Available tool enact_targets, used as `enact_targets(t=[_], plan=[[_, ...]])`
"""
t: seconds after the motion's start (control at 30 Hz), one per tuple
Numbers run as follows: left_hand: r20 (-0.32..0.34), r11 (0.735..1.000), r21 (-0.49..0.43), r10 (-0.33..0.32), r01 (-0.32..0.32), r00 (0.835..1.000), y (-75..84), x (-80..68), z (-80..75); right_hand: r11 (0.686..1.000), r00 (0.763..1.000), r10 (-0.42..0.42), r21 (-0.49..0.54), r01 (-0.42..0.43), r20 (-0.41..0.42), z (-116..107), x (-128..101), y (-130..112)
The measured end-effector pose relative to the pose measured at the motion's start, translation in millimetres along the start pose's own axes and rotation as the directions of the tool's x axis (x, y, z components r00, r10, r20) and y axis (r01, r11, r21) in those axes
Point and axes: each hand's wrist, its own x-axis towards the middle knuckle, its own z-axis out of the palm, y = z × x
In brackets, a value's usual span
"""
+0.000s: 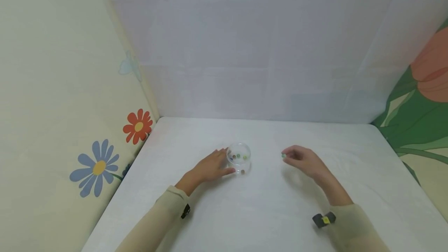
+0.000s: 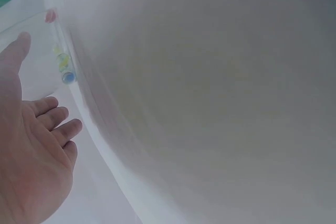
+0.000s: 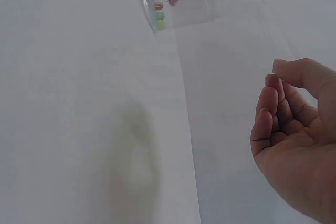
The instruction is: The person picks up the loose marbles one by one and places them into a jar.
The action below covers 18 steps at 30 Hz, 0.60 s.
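Head view first: a clear glass is seen near the middle of the white table, well apart from every edge, and it is touched on its side by the left hand, whose fingers are spread and straight against it. Several small coloured beads are already lying inside the glass, so part of the work looks done. One green bead is pinched at the fingertips of the right hand, which is held above the table just to the right of the glass and apart from it; that bead is judged not yet dropped in. Through the transparent wall, red, blue, orange and green beads can be made out.
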Motion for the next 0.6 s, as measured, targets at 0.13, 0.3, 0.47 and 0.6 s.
enact_targets(t=[0.13,0.3,0.47,0.6], plan=[[0.001,1.0,0.001,0.0,0.0,1.0,0.0,0.8,0.7,1.0,1.0,-0.021,0.012,0.021,0.013,2,2,-3],[-0.006,1.0,0.003,-0.001,0.001,1.0,-1.3,1.6,2.4,0.998,0.998,-0.053,0.022,0.053,0.02,8,6,-5],[-0.005,1.0,0.014,0.005,-0.005,1.0,-1.0,1.4,1.7,0.999,0.999,-0.041,0.02,0.041,0.034,15,10,-9],[-0.008,0.999,0.039,0.018,-0.018,1.0,-2.2,1.7,2.7,0.999,0.999,-0.031,0.039,0.03,0.044,21,14,-14]])
